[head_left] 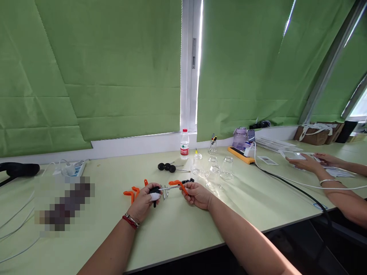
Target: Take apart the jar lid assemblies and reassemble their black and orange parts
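My left hand (143, 200), its thumb wrapped in something white, is closed around a black round-ended handle (155, 190) with a thin metal rod (169, 188). The rod reaches across to an orange bent plastic piece (176, 182), which my right hand (197, 195) pinches. Whether rod and orange piece are joined, I cannot tell. Several similar orange pieces (129, 194) lie beside my left hand. Between the hands are small metal screws or pins (165, 193). Small black parts (188, 181) sit just behind my right hand. Farther back lie three black knobs (166, 167) with metal rods.
Several clear glasses (227, 168) stand right of centre, near a red-capped water bottle (184, 145). An orange power strip (241, 154) and black cable (286, 183) lie to the right, beside a purple jug (239, 138). Another person's hands (306, 162) hold something at far right.
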Demonstrator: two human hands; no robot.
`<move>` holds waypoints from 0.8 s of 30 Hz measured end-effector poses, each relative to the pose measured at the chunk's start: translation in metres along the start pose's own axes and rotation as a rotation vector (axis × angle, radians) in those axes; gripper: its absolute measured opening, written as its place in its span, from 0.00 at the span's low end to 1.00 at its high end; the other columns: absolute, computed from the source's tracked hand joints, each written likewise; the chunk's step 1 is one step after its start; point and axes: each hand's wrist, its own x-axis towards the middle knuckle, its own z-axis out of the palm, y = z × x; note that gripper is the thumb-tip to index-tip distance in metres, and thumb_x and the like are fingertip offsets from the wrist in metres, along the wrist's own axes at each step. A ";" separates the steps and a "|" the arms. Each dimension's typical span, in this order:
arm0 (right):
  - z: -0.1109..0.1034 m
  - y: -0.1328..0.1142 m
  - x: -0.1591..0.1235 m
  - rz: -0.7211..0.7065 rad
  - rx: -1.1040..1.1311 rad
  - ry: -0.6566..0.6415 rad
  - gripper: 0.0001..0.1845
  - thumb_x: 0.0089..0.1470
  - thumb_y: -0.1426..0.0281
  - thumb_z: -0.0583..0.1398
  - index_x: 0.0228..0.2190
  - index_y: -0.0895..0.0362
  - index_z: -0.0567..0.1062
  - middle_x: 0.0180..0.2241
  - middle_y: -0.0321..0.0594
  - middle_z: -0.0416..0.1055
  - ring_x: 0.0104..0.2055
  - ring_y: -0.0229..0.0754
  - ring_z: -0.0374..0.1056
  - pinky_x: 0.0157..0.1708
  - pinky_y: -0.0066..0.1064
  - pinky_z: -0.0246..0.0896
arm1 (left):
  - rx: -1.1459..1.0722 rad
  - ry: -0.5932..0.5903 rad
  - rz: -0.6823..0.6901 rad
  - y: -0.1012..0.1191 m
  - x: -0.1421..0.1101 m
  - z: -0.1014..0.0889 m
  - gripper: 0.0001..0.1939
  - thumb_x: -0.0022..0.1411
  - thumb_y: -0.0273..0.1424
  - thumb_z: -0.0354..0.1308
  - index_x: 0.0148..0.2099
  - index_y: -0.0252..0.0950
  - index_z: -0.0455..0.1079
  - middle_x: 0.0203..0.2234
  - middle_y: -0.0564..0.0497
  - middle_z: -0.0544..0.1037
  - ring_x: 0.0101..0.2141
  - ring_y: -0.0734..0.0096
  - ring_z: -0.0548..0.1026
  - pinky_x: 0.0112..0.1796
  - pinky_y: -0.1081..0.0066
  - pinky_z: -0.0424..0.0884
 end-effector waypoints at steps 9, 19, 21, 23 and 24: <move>0.001 0.001 -0.001 -0.009 -0.025 -0.020 0.18 0.41 0.65 0.69 0.35 0.60 0.74 0.25 0.34 0.67 0.20 0.28 0.57 0.19 0.24 0.44 | 0.024 0.076 0.008 0.006 -0.004 0.006 0.16 0.44 0.26 0.61 0.39 0.36 0.68 0.30 0.54 0.73 0.23 0.77 0.66 0.27 0.73 0.62; 0.006 -0.001 -0.003 0.000 -0.023 0.005 0.17 0.42 0.66 0.68 0.34 0.60 0.74 0.25 0.34 0.66 0.20 0.28 0.56 0.19 0.24 0.42 | 0.020 0.082 -0.003 0.005 -0.002 0.005 0.17 0.44 0.27 0.62 0.40 0.36 0.67 0.30 0.54 0.73 0.23 0.77 0.67 0.26 0.73 0.63; 0.005 0.000 -0.003 -0.002 -0.017 0.002 0.17 0.41 0.66 0.68 0.35 0.60 0.74 0.25 0.34 0.66 0.20 0.28 0.56 0.19 0.24 0.42 | 0.018 0.081 -0.005 0.005 -0.003 0.005 0.17 0.45 0.27 0.62 0.40 0.36 0.67 0.30 0.54 0.73 0.23 0.77 0.67 0.26 0.73 0.63; 0.005 0.000 -0.002 -0.014 -0.016 0.001 0.17 0.42 0.65 0.68 0.34 0.60 0.74 0.25 0.34 0.66 0.20 0.29 0.57 0.19 0.24 0.43 | 0.010 0.096 -0.009 0.006 -0.003 0.006 0.18 0.44 0.27 0.62 0.40 0.36 0.66 0.30 0.53 0.74 0.23 0.77 0.67 0.26 0.73 0.62; 0.004 0.001 -0.001 -0.021 -0.016 0.004 0.17 0.42 0.65 0.68 0.34 0.60 0.74 0.25 0.34 0.66 0.20 0.29 0.57 0.19 0.24 0.43 | 0.005 0.103 -0.010 0.006 -0.003 0.006 0.18 0.44 0.26 0.62 0.40 0.36 0.67 0.30 0.53 0.74 0.23 0.77 0.67 0.26 0.73 0.62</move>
